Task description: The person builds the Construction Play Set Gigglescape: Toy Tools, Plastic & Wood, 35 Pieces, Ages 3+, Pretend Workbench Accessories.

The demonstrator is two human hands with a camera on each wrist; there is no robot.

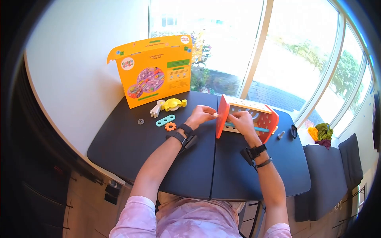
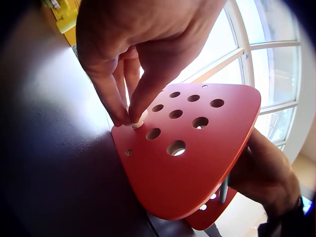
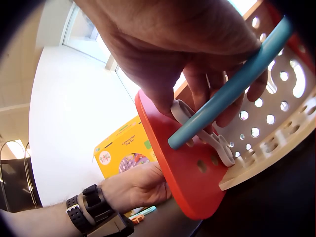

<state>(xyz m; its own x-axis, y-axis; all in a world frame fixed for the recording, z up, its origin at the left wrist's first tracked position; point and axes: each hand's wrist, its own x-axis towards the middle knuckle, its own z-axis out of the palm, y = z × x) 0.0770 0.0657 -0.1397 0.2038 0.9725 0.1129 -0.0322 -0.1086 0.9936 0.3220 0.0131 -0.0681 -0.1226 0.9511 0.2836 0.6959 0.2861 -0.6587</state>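
My left hand [image 1: 201, 116] [image 2: 143, 39] pinches a small cream piece [image 2: 140, 118] at a corner hole of the red end panel [image 1: 222, 116] [image 2: 192, 143], on its outer face. Inside the toy box, my right hand [image 1: 243, 122] [image 3: 173, 49] holds a pale grey holed piece [image 3: 217, 144] against that panel's inner face. A blue rod [image 1: 258, 129] [image 3: 232, 86] runs in front of the right fingers; its near end looks free of the red panel. The right fingertips are partly hidden. The box stands with perforated wooden sides between two red ends.
Left on the black table [image 1: 174, 170] lie a turquoise strip [image 1: 165, 120], an orange gear [image 1: 170, 126], a grey ring [image 1: 141, 121], and yellow and white pieces [image 1: 172, 104]. Behind stands a yellow carton [image 1: 158, 75]. A grey screw [image 1: 281, 135] and black object [image 1: 293, 131] sit at right.
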